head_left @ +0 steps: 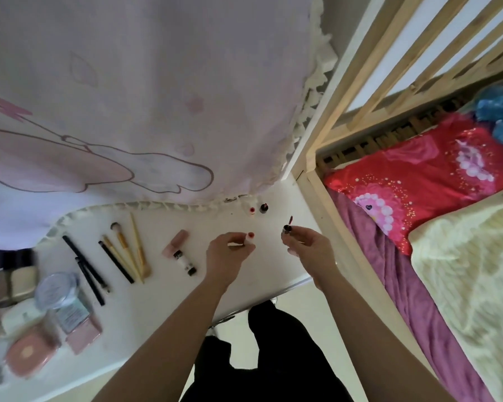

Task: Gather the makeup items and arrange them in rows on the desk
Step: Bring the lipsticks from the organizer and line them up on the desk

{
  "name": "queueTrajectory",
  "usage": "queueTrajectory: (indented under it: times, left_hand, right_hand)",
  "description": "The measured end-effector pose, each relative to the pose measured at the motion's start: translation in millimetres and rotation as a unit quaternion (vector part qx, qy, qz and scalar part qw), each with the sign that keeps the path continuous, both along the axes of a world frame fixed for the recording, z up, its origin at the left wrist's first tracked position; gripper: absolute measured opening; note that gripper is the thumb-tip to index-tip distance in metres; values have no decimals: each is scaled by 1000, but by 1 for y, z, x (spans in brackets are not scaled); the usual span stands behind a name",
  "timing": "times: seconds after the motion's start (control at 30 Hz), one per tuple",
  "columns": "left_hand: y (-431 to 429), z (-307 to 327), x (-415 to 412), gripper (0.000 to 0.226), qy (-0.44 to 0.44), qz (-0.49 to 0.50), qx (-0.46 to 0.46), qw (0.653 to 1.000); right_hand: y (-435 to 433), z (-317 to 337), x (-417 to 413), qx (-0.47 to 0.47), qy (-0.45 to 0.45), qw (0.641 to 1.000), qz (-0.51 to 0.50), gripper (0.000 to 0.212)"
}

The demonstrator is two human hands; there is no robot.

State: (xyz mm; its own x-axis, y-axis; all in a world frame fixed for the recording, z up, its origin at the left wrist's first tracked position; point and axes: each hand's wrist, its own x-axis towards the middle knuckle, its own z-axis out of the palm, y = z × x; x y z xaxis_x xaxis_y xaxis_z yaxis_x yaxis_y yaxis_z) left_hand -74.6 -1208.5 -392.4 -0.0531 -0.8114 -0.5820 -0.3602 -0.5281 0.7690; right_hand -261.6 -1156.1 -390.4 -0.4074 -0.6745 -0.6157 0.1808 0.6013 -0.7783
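Note:
My left hand [230, 252] grips a small white tube with a red top [250, 236] above the white desk [163, 311]. My right hand [308, 246] pinches a dark cap with a red-tipped applicator wand [288, 226] pointing up. At the back of the desk stand a red-topped small bottle [252, 211] and a dark small bottle [263, 208]. A pink tube [176, 242] and a white tube with a black cap [184, 262] lie left of my hands. Further left lie gold-handled brushes [128, 250] and black pencils [84, 268].
Compacts, a round clear jar [55, 290] and palettes crowd the desk's left end. A pink cartoon curtain [128, 97] hangs over the desk's back. A wooden bed frame [331, 198] with red pillow and blankets stands to the right.

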Motion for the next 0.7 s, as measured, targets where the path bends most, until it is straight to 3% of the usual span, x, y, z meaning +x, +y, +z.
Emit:
queueTrajectory:
  times: [0.2,0.4,0.7]
  left_hand:
    - [-7,-38,-31,23,-97,15,-44,994]
    - [-12,-51,-49,18,-111,63,-55,990]
    - [-18,-56,-61,21,-135,87,-60,985]
  right_hand:
    - [-19,-51,-6,-31,164,980,108,15]
    - [-38,-70,-9,-38,280,937,205,22]
    - [-50,-76,-9,-18,330,911,247,28]
